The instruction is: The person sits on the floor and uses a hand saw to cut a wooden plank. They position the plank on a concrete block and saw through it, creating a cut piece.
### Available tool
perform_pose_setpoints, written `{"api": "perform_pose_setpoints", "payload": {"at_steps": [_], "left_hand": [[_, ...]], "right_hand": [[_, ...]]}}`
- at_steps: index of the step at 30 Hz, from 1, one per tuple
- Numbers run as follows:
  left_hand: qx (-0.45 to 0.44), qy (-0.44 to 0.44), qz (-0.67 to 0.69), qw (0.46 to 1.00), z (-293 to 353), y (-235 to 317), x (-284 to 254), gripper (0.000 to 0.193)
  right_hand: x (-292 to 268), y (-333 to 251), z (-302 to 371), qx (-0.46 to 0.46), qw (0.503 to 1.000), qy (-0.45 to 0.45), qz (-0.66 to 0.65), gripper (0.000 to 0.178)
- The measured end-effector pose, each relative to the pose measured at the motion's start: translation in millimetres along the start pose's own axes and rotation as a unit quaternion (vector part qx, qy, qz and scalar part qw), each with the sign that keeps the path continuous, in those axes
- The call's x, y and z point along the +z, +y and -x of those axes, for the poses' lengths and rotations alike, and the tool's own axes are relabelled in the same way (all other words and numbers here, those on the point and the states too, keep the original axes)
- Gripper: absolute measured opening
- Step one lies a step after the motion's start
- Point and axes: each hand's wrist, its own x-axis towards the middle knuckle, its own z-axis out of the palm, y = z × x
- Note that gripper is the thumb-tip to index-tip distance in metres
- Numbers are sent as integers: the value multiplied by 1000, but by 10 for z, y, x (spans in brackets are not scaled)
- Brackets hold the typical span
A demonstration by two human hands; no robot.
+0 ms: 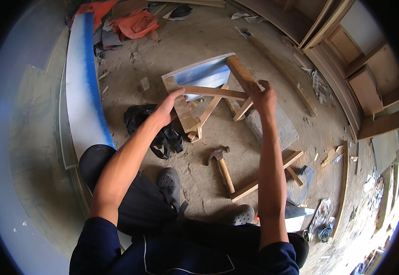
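A small wooden frame (214, 91) with crossing slats and a blue-and-white panel (205, 75) at its far side stands tilted on the floor in front of me. My left hand (168, 108) grips its left board, thumb on top and the other fingers mostly hidden behind the wood. On the opposite side, my right hand (264, 98) is closed round the right board near its near end. A claw hammer (222, 168) with a wooden handle lies on the ground between the frame and my feet.
A grey stone block (275, 128) sits right of the frame, a black bag (165, 141) left of it. Wooden strips (263, 182) lie by my right forearm. A long blue-and-white sheet (82, 82) runs along the left; wooden cabinets (369, 87) stand at the right.
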Motion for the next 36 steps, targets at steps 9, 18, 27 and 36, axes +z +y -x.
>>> {"api": "perform_pose_setpoints", "payload": {"at_steps": [9,18,27,36], "left_hand": [[24,60,-66,996,-15,97,-61,66],[31,94,-127,987,-168,130,-176,71],[36,152,-130,979,-527,39,-272,74],[110,180,-100,972,-241,-120,85,64]], "right_hand": [[88,375,-26,200,938,-173,-226,50],[115,421,2,205,924,-168,-275,49],[131,288,60,192,920,-162,-300,47],[4,339,-410,198,935,-292,-35,77]]}}
